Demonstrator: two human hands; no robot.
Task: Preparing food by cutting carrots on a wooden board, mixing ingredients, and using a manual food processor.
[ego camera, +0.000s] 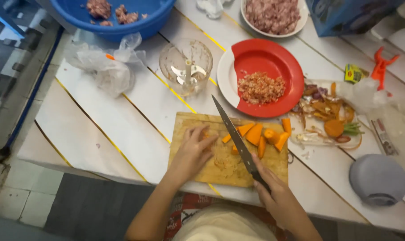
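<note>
My right hand (278, 196) grips the black handle of a long kitchen knife (233, 132), whose blade points up and left across a wooden cutting board (189, 125). My left hand (192, 149) rests flat on the board's left half, fingertips touching a carrot piece by the blade. Several orange carrot chunks (260, 134) lie on the board to the right of the blade.
A red plate (265, 58) with chopped bits sits behind the board, a clear chopper bowl (186, 67) to its left, a blue basin (117, 18) and white bowl of minced meat (272, 15) farther back. Vegetable peelings (323, 111) and a grey lid (377, 178) lie right.
</note>
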